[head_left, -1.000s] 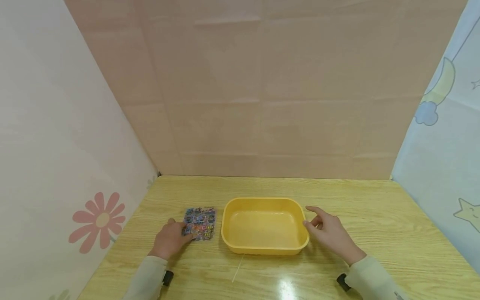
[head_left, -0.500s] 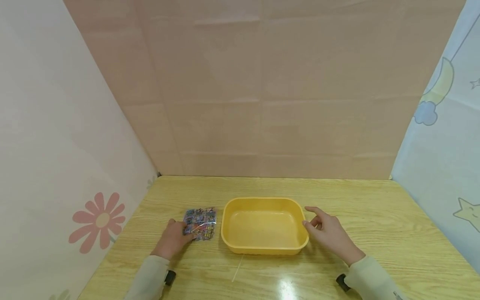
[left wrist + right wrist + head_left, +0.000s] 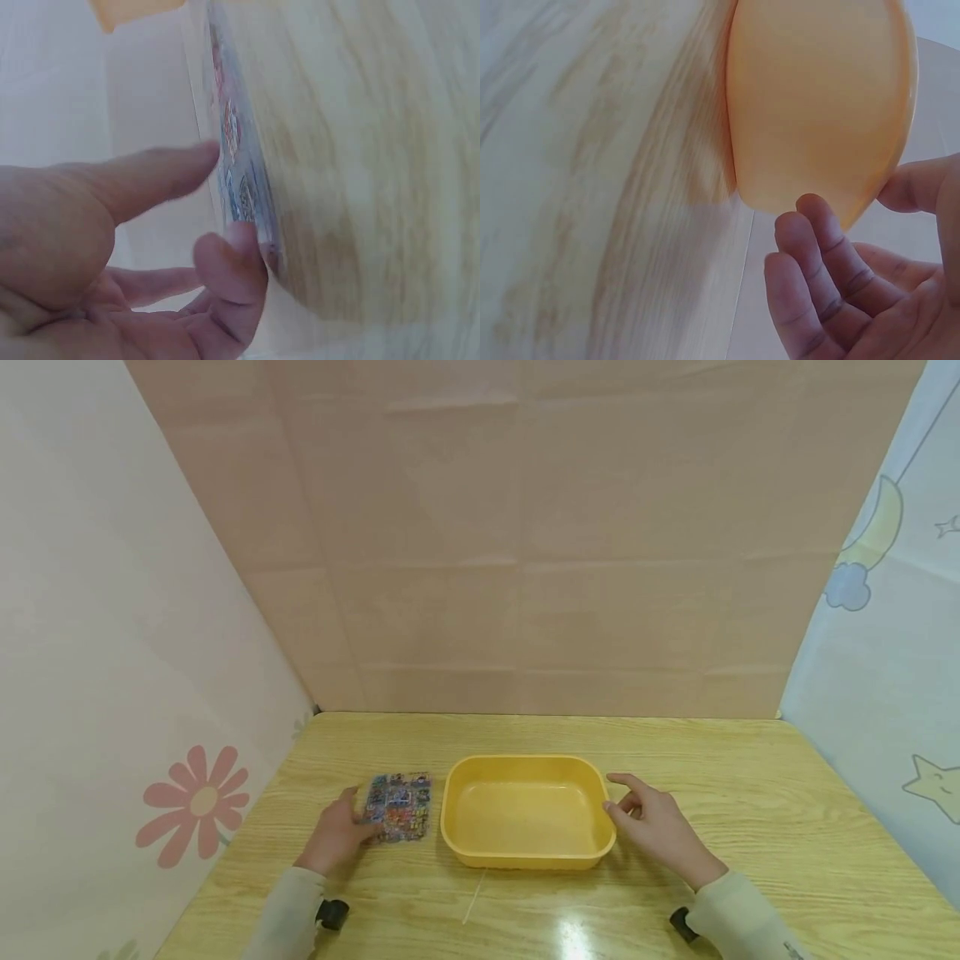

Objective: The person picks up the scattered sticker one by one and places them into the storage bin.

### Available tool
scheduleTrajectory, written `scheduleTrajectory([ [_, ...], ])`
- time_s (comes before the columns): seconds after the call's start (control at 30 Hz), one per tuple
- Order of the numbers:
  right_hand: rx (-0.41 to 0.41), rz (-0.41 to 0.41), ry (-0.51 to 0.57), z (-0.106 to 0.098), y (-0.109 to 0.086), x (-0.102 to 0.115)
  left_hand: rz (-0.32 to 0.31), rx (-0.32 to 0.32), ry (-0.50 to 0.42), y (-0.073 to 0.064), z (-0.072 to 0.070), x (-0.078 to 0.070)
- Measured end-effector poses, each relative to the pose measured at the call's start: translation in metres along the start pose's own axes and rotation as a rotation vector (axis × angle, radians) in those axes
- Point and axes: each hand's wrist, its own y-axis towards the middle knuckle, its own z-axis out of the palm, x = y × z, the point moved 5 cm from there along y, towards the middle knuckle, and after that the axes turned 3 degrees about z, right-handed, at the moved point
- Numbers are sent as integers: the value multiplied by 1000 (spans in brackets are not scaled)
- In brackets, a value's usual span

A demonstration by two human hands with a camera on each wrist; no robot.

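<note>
Left hand [image 3: 333, 837] sits at the left edge of the glossy, multicoloured rectangular sheet [image 3: 407, 806], probably plastic, which lies flat beside the left end of the yellow, round-cornered plastic basin [image 3: 525, 862] and apart from it. Since half a second ago this hand has slid slightly away from the basin, baring more of the sheet; I judge it has a lighter touch on the sheet, which remains outside the basin on the pale wood-grain table [image 3: 697, 760]. Right hand [image 3: 660, 831] stays put at the basin's right end, thumb and fingers apart

Left wrist view shows what the head view hides behind the knuckles: a gap between thumb [image 3: 165, 174] and curled fingers [image 3: 231, 274], with no pinch to be seen, though whether both touch the sheet I cannot tell. Right wrist view adds loosely bent fingertips [image 3: 810, 208] beside the basin's outer wall, while the thumb seems to meet its rim. Head view alone shows the basin's inside floor and the strip between basin and sheet
</note>
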Motion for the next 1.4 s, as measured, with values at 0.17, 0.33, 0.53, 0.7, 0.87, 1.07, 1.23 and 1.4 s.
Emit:
scheduleTrajectory([
  [0.17, -1, 1, 6, 1, 0, 0, -15, -5, -83, 0, -3, 6],
  [0.33, 1, 10, 4, 2, 0, -1, -39, -18, -132, 1, -6, 8],
  [0.53, 7, 2, 18, 3, -1, 0, -36, -48, -185, 0, -7, 9],
  [0.7, 12, -22, 30, 5, -1, 0, -37, -68, -239, 1, -9, 9],
  [0.87, -7, -30, 22, 7, -2, 0, -53, -70, -308, 1, -11, 5],
  [1.07, -8, -22, 23, 8, -2, -2, -33, -88, -357, 2, -19, -3],
  [1.23, -2, -36, 21, 7, -1, -2, -19, -123, -352, 2, -27, -10],
  [1.4, -14, -55, 25, 6, -1, 1, -3, -129, -353, -1, -33, -22],
])
